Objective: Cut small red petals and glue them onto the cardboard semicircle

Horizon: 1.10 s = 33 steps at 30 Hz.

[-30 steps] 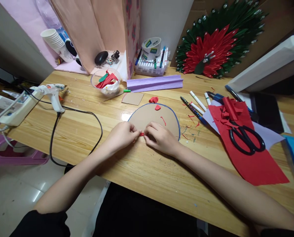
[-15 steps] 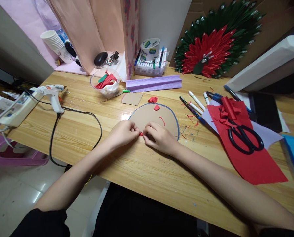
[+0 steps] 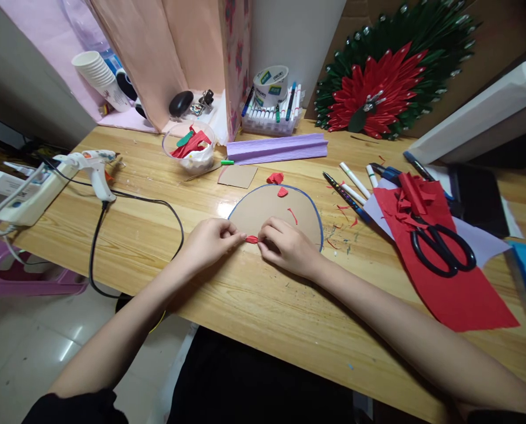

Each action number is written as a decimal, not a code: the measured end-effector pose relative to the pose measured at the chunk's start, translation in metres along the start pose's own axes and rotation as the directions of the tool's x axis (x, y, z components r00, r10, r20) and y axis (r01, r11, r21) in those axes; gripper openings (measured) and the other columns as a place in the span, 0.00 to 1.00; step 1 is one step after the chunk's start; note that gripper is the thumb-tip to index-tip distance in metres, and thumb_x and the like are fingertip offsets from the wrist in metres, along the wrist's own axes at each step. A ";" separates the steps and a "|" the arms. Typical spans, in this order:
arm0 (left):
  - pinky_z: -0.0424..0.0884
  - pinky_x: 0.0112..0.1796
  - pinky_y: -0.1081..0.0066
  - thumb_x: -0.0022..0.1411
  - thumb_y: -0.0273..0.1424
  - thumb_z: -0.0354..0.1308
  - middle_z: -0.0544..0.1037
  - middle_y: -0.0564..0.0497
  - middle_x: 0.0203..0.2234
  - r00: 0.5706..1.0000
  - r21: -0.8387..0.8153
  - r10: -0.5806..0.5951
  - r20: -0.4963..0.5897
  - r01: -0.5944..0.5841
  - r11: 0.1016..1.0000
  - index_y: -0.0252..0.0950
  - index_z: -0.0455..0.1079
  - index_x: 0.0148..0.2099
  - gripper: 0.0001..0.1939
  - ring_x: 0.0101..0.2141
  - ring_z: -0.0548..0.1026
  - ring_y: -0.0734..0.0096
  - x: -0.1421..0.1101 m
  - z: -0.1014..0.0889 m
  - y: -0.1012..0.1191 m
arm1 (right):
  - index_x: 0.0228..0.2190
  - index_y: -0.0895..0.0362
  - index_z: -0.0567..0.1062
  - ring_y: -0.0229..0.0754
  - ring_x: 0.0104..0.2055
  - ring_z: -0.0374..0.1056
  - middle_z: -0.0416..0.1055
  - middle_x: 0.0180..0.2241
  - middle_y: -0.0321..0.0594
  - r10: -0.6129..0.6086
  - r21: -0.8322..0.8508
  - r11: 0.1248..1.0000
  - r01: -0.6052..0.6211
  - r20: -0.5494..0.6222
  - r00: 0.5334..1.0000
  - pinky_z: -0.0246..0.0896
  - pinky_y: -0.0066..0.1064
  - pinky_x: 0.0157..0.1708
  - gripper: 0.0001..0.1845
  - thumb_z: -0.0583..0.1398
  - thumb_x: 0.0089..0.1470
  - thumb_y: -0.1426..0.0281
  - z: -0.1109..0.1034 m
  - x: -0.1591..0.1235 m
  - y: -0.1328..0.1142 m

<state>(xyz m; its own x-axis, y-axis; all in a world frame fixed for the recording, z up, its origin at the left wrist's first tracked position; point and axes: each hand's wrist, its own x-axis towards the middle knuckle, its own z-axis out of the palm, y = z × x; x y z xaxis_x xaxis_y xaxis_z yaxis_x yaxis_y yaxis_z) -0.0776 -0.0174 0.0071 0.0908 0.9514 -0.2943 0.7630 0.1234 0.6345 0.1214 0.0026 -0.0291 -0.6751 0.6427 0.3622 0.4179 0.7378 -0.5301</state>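
A small piece of red crepe paper [image 3: 251,239] is pinched between my two hands, just over the near edge of a round cardboard disc [image 3: 263,206] outlined in blue. My left hand [image 3: 212,244] closes thumb and forefinger on its left end. On its right end are the bent, closed fingers of my right hand [image 3: 287,246], which covers part of the disc. Lying on the disc are a small red petal-shaped piece [image 3: 282,192] and a thin red strip [image 3: 293,215]. More red pieces [image 3: 275,178] are bunched at its far edge.
Right of the disc, black-handled scissors [image 3: 443,250] lie on red crepe paper [image 3: 479,300], near several markers [image 3: 353,194]. Behind are a purple paper strip [image 3: 276,149] and a plastic bowl [image 3: 187,147] of scraps. At left, a glue gun [image 3: 97,174] trails its black cord across the table.
My left fingers have slid slightly left and straightened, so more of the red paper shows between my hands. My right hand has stayed nearly in place. The view has shifted slightly.
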 end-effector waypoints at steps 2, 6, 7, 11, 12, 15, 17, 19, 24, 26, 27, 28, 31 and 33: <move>0.55 0.22 0.74 0.52 0.48 0.55 0.74 0.53 0.19 0.999 -0.023 -0.021 0.033 0.022 1.000 0.36 0.72 0.29 0.19 0.20 0.66 0.74 -0.002 0.002 0.002 | 0.29 0.57 0.66 0.40 0.33 0.61 0.65 0.30 0.42 0.001 0.001 1.000 -0.001 0.001 1.000 0.58 0.31 0.33 0.04 0.53 0.53 0.76 0.000 0.000 0.000; 0.56 0.21 0.75 0.54 0.44 0.55 0.73 0.53 0.19 0.998 -0.059 -0.028 0.060 0.031 0.998 0.35 0.71 0.28 0.16 0.21 0.67 0.74 -0.001 0.006 0.005 | 0.29 0.57 0.66 0.41 0.33 0.61 0.65 0.30 0.42 0.007 0.006 1.000 -0.007 0.008 1.000 0.59 0.31 0.34 0.04 0.53 0.53 0.76 -0.001 0.000 0.000; 0.56 0.22 0.75 0.54 0.43 0.54 0.74 0.53 0.19 0.997 -0.069 -0.022 0.067 0.027 0.997 0.35 0.70 0.28 0.15 0.21 0.68 0.74 0.000 0.007 0.005 | 0.29 0.57 0.66 0.41 0.33 0.61 0.65 0.31 0.42 0.006 0.005 1.000 -0.007 0.010 1.000 0.59 0.31 0.34 0.04 0.53 0.53 0.76 -0.001 0.000 0.000; 0.59 0.24 0.75 0.54 0.38 0.54 0.74 0.53 0.20 0.997 -0.083 0.007 0.075 0.000 0.997 0.35 0.70 0.28 0.11 0.22 0.70 0.73 0.003 0.010 0.003 | 0.29 0.57 0.66 0.41 0.33 0.61 0.65 0.31 0.42 0.005 0.007 1.000 -0.005 0.008 1.000 0.59 0.31 0.34 0.04 0.53 0.52 0.76 -0.001 -0.001 0.001; 0.59 0.24 0.74 0.54 0.37 0.53 0.74 0.53 0.20 0.997 -0.076 0.009 0.072 -0.003 0.997 0.35 0.70 0.29 0.11 0.22 0.70 0.73 0.004 0.010 0.002 | 0.29 0.57 0.66 0.40 0.33 0.61 0.65 0.31 0.42 0.007 0.011 1.000 -0.007 0.008 1.000 0.59 0.31 0.34 0.04 0.53 0.52 0.76 -0.001 -0.001 0.001; 0.59 0.24 0.74 0.53 0.36 0.53 0.74 0.53 0.20 0.998 -0.032 0.003 0.061 -0.001 0.999 0.36 0.69 0.28 0.09 0.22 0.70 0.72 0.004 0.008 0.003 | 0.29 0.57 0.66 0.40 0.33 0.61 0.65 0.31 0.41 0.011 0.031 0.999 -0.011 0.004 1.000 0.59 0.31 0.34 0.04 0.53 0.52 0.77 -0.001 -0.001 0.000; 0.59 0.24 0.74 0.53 0.35 0.53 0.74 0.53 0.21 0.999 0.011 0.007 0.050 -0.007 1.000 0.36 0.69 0.28 0.08 0.22 0.70 0.72 0.004 0.006 0.002 | 0.29 0.57 0.67 0.40 0.33 0.61 0.65 0.31 0.41 0.018 0.058 0.998 -0.018 0.002 1.000 0.59 0.31 0.33 0.04 0.54 0.52 0.77 -0.001 0.000 -0.001; 0.59 0.25 0.73 0.53 0.35 0.53 0.74 0.53 0.21 1.000 0.050 0.022 0.018 -0.023 0.998 0.37 0.68 0.28 0.08 0.23 0.70 0.71 0.004 0.004 0.001 | 0.30 0.57 0.66 0.39 0.31 0.61 0.64 0.31 0.40 0.041 0.120 0.992 -0.042 0.007 0.999 0.59 0.30 0.32 0.04 0.54 0.51 0.77 -0.003 0.000 -0.002; 0.63 0.33 0.69 0.59 0.32 0.46 0.74 0.50 0.29 0.967 0.089 0.106 -0.231 -0.088 0.992 0.38 0.67 0.35 0.09 0.32 0.71 0.67 0.005 0.000 -0.004 | 0.29 0.57 0.66 0.36 0.28 0.61 0.64 0.27 0.36 0.259 0.312 0.922 -0.230 -0.055 0.964 0.57 0.27 0.28 0.02 0.55 0.53 0.75 -0.016 0.002 0.003; 0.63 0.39 0.68 0.57 0.26 0.44 0.73 0.49 0.33 0.937 0.097 0.181 -0.298 -0.159 0.982 0.37 0.66 0.32 0.10 0.37 0.70 0.66 0.006 -0.001 -0.005 | 0.29 0.57 0.66 0.36 0.29 0.62 0.65 0.27 0.36 0.321 0.341 0.899 -0.276 -0.083 0.943 0.58 0.28 0.28 0.02 0.55 0.54 0.74 -0.024 0.003 0.009; 0.62 0.40 0.69 0.55 0.24 0.43 0.72 0.49 0.33 0.926 0.101 0.210 -0.314 -0.187 0.977 0.37 0.65 0.29 0.10 0.38 0.69 0.66 0.006 -0.002 -0.006 | 0.29 0.57 0.67 0.36 0.29 0.62 0.65 0.28 0.37 0.329 0.342 0.896 -0.284 -0.082 0.941 0.58 0.28 0.29 0.02 0.55 0.54 0.73 -0.027 0.004 0.012; 0.62 0.39 0.69 0.54 0.23 0.43 0.72 0.50 0.30 0.922 0.097 0.219 -0.320 -0.198 0.975 0.37 0.63 0.26 0.10 0.36 0.69 0.67 0.006 -0.003 -0.006 | 0.30 0.57 0.67 0.36 0.29 0.62 0.65 0.28 0.37 0.323 0.334 0.899 -0.282 -0.073 0.944 0.58 0.28 0.29 0.02 0.55 0.54 0.73 -0.030 0.004 0.014; 0.57 0.28 0.71 0.53 0.24 0.42 0.62 0.54 0.17 0.920 0.034 0.146 -0.363 -0.144 0.989 0.38 0.54 0.20 0.11 0.24 0.65 0.70 0.003 -0.010 -0.008 | 0.30 0.58 0.70 0.36 0.28 0.63 0.66 0.29 0.38 0.255 0.284 0.928 -0.241 -0.011 0.967 0.59 0.28 0.29 0.03 0.55 0.54 0.74 -0.036 0.005 0.018; 0.52 0.24 0.71 0.54 0.25 0.41 0.53 0.56 0.14 0.906 0.014 0.091 -0.413 -0.094 0.996 0.38 0.49 0.19 0.13 0.19 0.59 0.72 0.002 -0.018 -0.008 | 0.31 0.58 0.72 0.36 0.28 0.63 0.67 0.30 0.39 0.200 0.252 0.947 -0.201 0.029 0.979 0.59 0.28 0.29 0.05 0.55 0.54 0.74 -0.036 0.004 0.019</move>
<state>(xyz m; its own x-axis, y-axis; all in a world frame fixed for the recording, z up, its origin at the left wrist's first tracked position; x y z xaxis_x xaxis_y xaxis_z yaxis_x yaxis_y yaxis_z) -0.0952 -0.0117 0.0142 -0.1122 0.9899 0.0862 0.7603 0.0297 0.6488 0.1484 0.0264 -0.0101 -0.5954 0.7708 0.2267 0.3780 0.5177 -0.7675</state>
